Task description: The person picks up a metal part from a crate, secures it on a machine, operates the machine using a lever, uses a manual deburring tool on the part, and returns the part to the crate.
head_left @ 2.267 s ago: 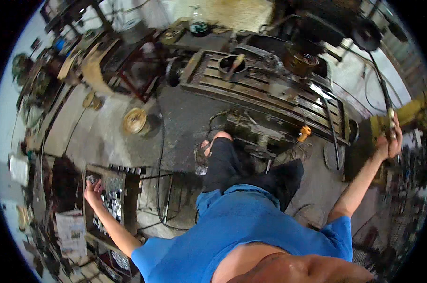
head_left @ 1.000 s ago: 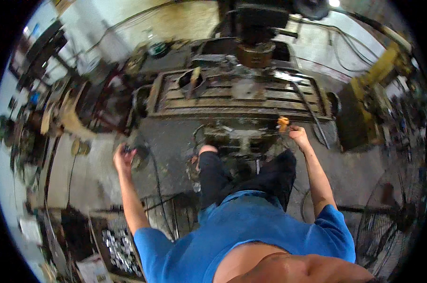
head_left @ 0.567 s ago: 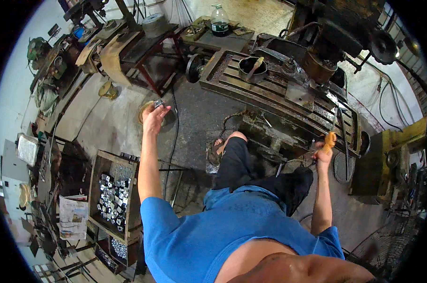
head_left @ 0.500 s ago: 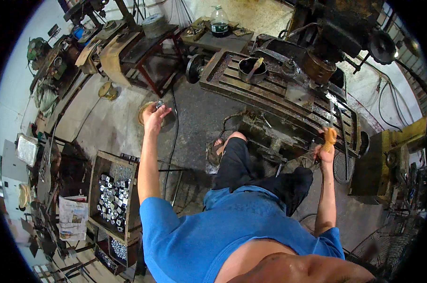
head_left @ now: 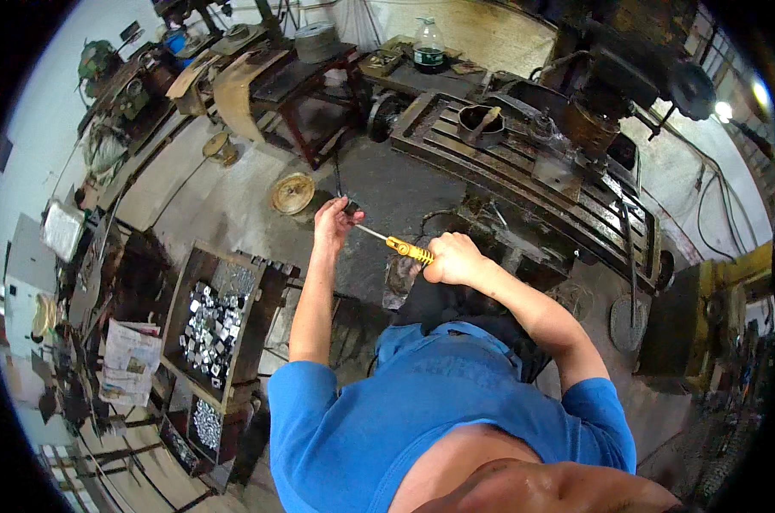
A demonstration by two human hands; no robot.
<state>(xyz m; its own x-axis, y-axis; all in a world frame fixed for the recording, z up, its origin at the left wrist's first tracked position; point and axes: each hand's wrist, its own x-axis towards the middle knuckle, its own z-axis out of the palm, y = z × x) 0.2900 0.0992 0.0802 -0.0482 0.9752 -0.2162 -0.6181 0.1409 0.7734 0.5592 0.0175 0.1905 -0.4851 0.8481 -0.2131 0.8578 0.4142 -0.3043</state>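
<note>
While our right hand [head_left: 452,258] clasps the yellow tool [head_left: 409,250], its shaft [head_left: 371,231] running toward our left hand [head_left: 333,226], we pinch a part [head_left: 351,207] there; farther out, a pot [head_left: 480,128] stands near the table's [head_left: 443,137] left edge

Bright lamps over a worn workshop

The concrete floor [head_left: 251,201] around me is pale and stained on the left, turning dark grey toward the middle. A bluish-white wall [head_left: 41,137] rises on the left; the back wall [head_left: 499,38] looks yellowish and blotched. On the right, black cables [head_left: 719,184] hang against a white wall [head_left: 680,192], near two glaring lamps [head_left: 724,112]. A dark-topped table [head_left: 285,90] on red-brown legs stands beside a low grey bench [head_left: 405,75].
</note>
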